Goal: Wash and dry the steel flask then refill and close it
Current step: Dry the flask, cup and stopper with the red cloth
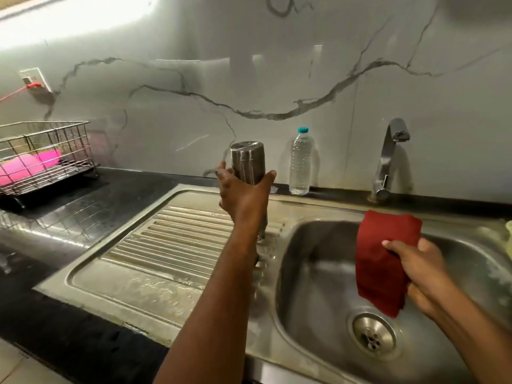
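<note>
Steel flask (247, 162) gripped in left hand (243, 195), fingers and thumb curled round its lower body, held up above ribbed drainboard (177, 245) of sink (318, 245), flat end uppermost, body tilted slightly; whether capped or open at hidden end, impossible to tell; red cloth (382, 259) pinched in right hand (424, 270), thumb on top and fingers curled beneath, hanging folded over basin, well apart from flask; round drain strainer (372, 335) at basin bottom, below cloth; clear plastic water bottle (300, 164) with teal cap standing upright on black counter (69, 206) against marble-patterned wall (277, 79), just right of flask; steel tap (388, 159) further right, spout turned toward basin; wire dish rack (47, 153) at far left on counter, pink items (30, 166) lying inside; water droplets scattered on drainboard.
</note>
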